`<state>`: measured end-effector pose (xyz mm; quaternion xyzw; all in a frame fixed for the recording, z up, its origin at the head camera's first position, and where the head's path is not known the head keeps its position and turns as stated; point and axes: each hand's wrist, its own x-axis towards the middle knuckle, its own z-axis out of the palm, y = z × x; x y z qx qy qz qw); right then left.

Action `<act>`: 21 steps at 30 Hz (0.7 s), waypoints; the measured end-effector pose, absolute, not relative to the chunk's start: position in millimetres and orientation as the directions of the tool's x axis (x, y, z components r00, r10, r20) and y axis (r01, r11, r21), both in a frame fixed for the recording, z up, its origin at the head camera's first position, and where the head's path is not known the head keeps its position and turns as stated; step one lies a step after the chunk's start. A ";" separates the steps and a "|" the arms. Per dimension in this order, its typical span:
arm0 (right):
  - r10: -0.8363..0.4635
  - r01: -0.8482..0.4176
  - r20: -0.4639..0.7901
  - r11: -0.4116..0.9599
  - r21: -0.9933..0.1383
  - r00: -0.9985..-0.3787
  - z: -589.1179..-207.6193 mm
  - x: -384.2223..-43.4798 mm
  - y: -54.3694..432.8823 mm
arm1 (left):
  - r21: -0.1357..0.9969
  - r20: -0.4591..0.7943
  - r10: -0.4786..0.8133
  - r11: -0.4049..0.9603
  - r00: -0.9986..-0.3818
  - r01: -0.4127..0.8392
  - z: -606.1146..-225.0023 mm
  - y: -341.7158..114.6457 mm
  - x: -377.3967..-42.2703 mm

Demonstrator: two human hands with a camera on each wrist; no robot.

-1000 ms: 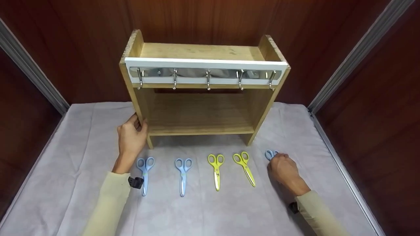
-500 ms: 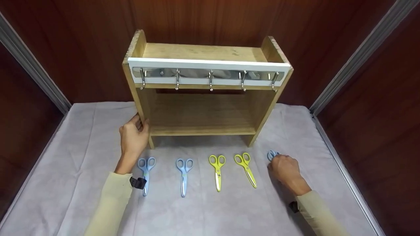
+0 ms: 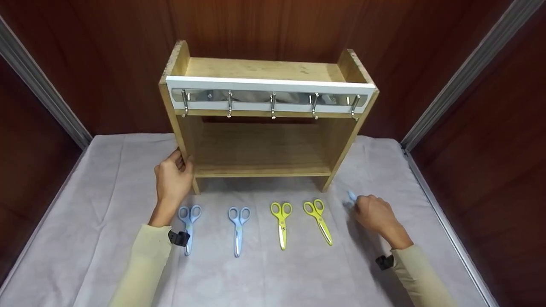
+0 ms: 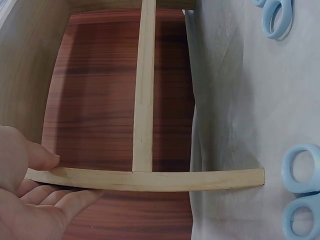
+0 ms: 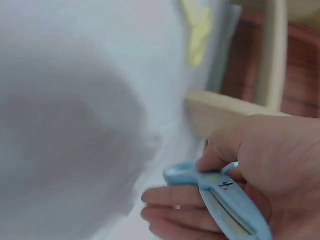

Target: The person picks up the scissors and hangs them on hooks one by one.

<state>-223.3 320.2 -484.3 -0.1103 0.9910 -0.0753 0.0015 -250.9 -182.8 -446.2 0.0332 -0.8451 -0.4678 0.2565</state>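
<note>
I'm looking forward and down in the head view; both wrist views peer in close, all catching the wooden shelf (image 3: 264,149).

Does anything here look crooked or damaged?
The rightmost yellow-green scissors lie slanted, while the other yellow-green pair beside them lies nearly straight. The wooden shelf unit has rough, worn-looking top edges on its sides. Nothing looks spilled.

There are light-blue scissors (image 5: 237,202), yellow-green scissors (image 3: 282,226), a pale wood-grained shelf (image 3: 262,149), greyish cloth (image 3: 298,279) and streaked red-brown walls (image 3: 264,30).
</note>
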 end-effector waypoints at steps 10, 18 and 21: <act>-0.268 -0.155 -0.082 0.751 -0.642 -0.960 -474.9 -229.5 307.5 | 0.815 0.388 -0.295 0.553 -0.873 0.175 -447.1 -181.8 -251.0; -0.297 -0.142 -0.043 0.572 -0.808 -0.954 -464.4 -236.9 295.7 | 0.817 0.385 -0.291 0.549 -0.876 0.177 -447.0 -183.5 -251.1; -0.309 -0.142 -0.030 0.520 -0.842 -0.951 -458.5 -240.4 291.9 | 0.808 0.397 -0.289 0.560 -0.871 0.182 -446.1 -183.6 -250.9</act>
